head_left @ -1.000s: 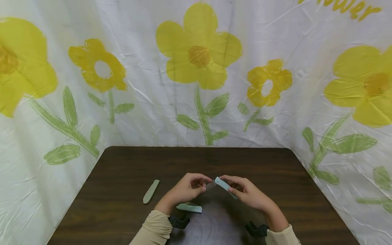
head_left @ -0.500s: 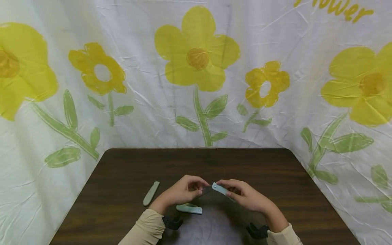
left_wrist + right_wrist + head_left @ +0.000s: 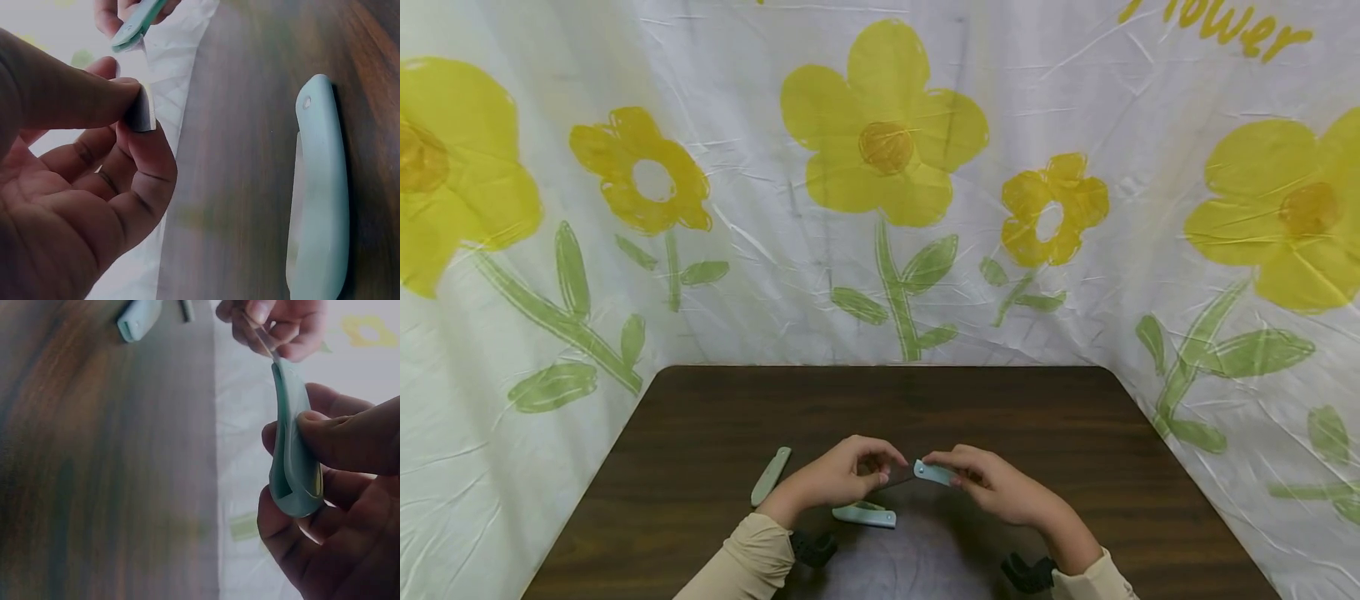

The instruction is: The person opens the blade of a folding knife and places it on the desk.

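A folding knife with a pale blue handle [image 3: 933,473] is held between both hands above the table, its blade swung out from the handle. In the left wrist view, my left hand [image 3: 94,156] pinches the blade [image 3: 142,111] near its tip between thumb and forefinger. My right hand [image 3: 1003,485] grips the handle, thumb pressed on one side and fingers on the other; the right wrist view shows the open slot along the handle [image 3: 294,444]. Beside my left forearm lies a second pale blue folding knife [image 3: 867,517], its blade folded in.
A sage green folding knife [image 3: 771,477] lies folded to the left on the dark wooden table [image 3: 880,404]. A white curtain [image 3: 760,275] painted with yellow flowers hangs behind the table's far edge. Each wrist wears a black strap.
The blade has opened further, nearer in line with the handle. My left hand has drawn leftward with the blade, while the handle in my right hand has lowered and turned closer to level.
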`<action>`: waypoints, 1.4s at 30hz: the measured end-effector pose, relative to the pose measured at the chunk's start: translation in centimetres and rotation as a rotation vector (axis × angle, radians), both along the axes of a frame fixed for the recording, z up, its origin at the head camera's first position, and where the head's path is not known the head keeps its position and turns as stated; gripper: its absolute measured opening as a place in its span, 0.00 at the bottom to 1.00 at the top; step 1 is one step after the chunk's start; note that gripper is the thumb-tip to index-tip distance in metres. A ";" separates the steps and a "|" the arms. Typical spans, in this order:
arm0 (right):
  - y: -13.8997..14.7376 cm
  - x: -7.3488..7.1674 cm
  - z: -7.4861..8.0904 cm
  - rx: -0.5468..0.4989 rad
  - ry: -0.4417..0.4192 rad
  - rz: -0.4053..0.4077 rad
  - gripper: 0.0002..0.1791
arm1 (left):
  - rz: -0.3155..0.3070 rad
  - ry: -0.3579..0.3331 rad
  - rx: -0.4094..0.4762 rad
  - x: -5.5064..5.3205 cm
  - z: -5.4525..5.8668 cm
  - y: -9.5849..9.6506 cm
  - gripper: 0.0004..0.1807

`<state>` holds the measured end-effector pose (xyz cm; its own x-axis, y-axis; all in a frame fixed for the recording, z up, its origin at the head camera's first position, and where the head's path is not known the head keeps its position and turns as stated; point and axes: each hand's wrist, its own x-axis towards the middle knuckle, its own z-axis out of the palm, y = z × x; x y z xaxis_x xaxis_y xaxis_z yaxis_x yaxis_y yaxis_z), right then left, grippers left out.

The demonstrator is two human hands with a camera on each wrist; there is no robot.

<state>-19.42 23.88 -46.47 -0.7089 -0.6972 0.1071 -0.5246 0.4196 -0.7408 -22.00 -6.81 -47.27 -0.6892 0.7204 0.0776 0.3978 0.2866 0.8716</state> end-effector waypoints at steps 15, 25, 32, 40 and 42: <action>-0.6 -0.1 0.6 0.061 0.033 0.043 0.23 | -0.056 0.012 -0.082 -0.4 1.1 -0.6 0.16; -1.0 -0.6 0.5 0.102 0.048 0.085 0.24 | -0.105 -0.030 -0.081 -0.5 1.1 -0.9 0.16; -1.2 -0.7 0.4 0.119 0.046 0.102 0.26 | -0.151 -0.023 -0.106 -0.5 1.1 -1.1 0.18; -1.4 -0.6 0.3 0.133 0.071 0.092 0.27 | -0.141 -0.027 -0.117 -0.6 0.9 -1.0 0.17; -1.4 -0.6 0.0 0.122 0.067 0.090 0.26 | -0.121 -0.015 -0.119 -0.7 0.7 -1.0 0.16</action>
<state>-20.05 22.48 -46.52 -0.6369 -0.7685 0.0622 -0.6105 0.4533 -0.6494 -22.68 -7.84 -46.61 -0.5971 0.8018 -0.0229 0.4226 0.3387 0.8406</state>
